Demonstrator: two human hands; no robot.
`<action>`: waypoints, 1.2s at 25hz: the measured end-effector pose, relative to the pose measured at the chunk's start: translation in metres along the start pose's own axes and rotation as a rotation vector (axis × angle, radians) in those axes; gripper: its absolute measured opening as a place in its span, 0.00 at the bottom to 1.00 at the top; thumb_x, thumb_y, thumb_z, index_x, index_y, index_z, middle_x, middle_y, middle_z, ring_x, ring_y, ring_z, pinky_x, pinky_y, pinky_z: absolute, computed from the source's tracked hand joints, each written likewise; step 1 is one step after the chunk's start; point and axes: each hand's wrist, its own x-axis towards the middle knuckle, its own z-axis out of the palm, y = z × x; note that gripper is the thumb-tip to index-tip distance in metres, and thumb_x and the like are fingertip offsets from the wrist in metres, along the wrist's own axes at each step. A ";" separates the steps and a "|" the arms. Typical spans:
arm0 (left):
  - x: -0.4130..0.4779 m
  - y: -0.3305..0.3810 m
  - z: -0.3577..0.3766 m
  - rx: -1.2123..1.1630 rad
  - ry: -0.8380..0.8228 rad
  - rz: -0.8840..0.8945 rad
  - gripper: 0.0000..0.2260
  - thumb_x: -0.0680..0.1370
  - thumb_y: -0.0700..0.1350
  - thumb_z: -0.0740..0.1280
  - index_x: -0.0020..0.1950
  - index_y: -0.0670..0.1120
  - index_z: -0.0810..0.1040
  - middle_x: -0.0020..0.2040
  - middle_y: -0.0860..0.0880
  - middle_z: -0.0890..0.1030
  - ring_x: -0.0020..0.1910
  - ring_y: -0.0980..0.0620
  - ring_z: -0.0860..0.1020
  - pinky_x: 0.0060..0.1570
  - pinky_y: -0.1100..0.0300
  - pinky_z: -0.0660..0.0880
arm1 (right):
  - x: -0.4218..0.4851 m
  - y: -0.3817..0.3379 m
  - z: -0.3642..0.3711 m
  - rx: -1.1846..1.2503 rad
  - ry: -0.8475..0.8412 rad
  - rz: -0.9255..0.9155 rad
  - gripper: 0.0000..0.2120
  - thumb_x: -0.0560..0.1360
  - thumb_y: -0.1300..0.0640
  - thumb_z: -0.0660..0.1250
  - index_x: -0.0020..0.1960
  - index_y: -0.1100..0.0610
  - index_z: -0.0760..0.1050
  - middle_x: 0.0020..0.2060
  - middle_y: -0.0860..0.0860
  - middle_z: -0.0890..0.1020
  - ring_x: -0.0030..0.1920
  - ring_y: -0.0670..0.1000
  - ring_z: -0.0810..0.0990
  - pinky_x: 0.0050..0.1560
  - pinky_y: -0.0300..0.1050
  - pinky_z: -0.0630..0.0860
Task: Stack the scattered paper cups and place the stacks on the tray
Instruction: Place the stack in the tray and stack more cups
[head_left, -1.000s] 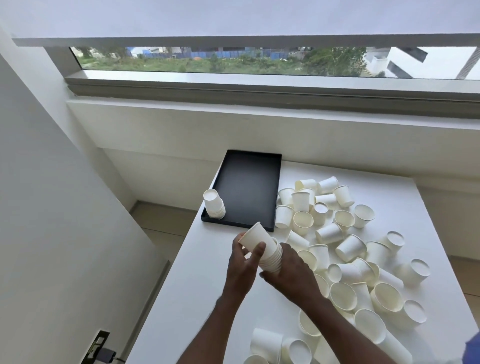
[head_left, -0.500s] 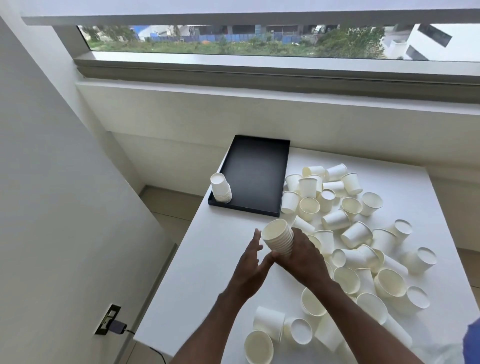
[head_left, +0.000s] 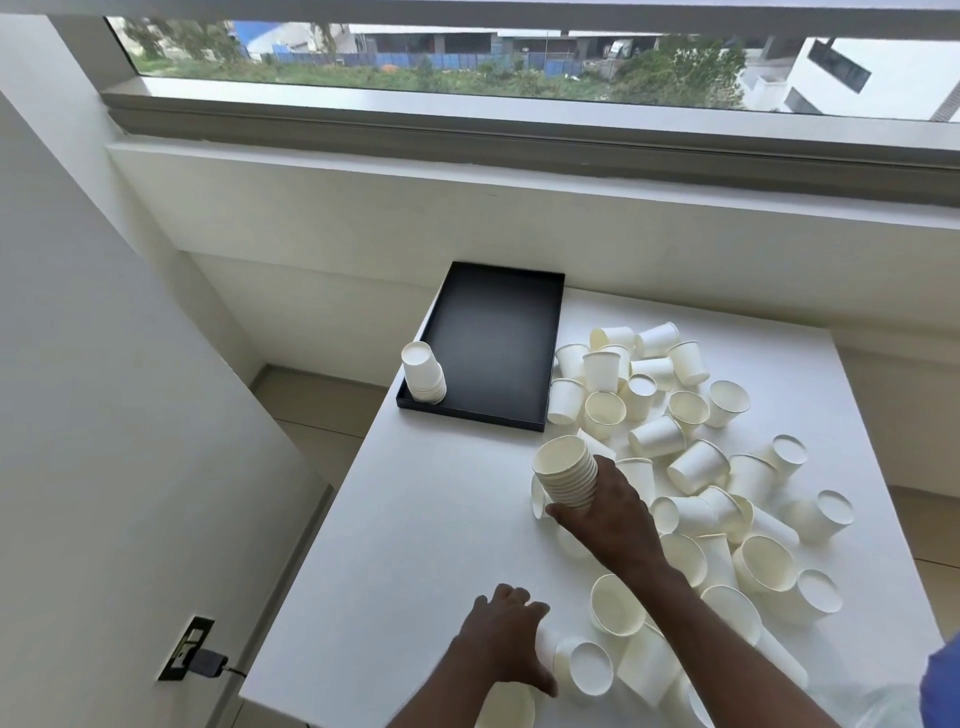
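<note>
My right hand (head_left: 610, 512) grips a stack of white paper cups (head_left: 566, 470), open mouth tilted up and left, above the table's middle. Near the front edge my left hand (head_left: 506, 642) lies over a cup on its side (head_left: 545, 652), fingers curled around it. A black tray (head_left: 493, 332) sits at the table's far left corner, with one upside-down stack of cups (head_left: 423, 374) in its near left corner. Several loose cups (head_left: 696, 462) lie scattered over the right half of the white table (head_left: 426, 519).
The table's left edge (head_left: 332, 530) drops to the floor beside a white wall with a socket and plug (head_left: 195, 654). A window ledge runs behind the table. More cups (head_left: 618, 605) lie under my right forearm near the front edge.
My left hand left the stack and dropped down to a cup near the front edge. My right hand now holds the stack alone, mouth turned upward.
</note>
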 end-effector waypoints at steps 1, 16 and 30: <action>0.003 0.000 0.003 0.030 -0.001 0.000 0.40 0.64 0.61 0.74 0.73 0.50 0.65 0.71 0.46 0.68 0.72 0.45 0.61 0.67 0.46 0.63 | 0.001 0.001 0.001 -0.002 -0.004 0.002 0.32 0.63 0.42 0.75 0.62 0.52 0.67 0.55 0.50 0.78 0.55 0.57 0.78 0.48 0.49 0.75; 0.023 -0.032 -0.113 -1.646 0.909 -0.348 0.39 0.64 0.66 0.70 0.70 0.49 0.71 0.62 0.48 0.77 0.59 0.48 0.77 0.60 0.46 0.76 | 0.013 0.002 -0.003 -0.241 -0.092 -0.091 0.30 0.64 0.40 0.70 0.62 0.50 0.66 0.53 0.47 0.76 0.53 0.53 0.78 0.44 0.47 0.74; -0.018 0.002 -0.093 -1.074 0.437 -0.153 0.50 0.66 0.70 0.68 0.80 0.51 0.48 0.77 0.49 0.61 0.72 0.51 0.65 0.66 0.58 0.67 | 0.008 -0.015 -0.004 -0.084 0.031 -0.122 0.32 0.64 0.39 0.73 0.61 0.52 0.68 0.53 0.50 0.78 0.50 0.57 0.80 0.44 0.48 0.75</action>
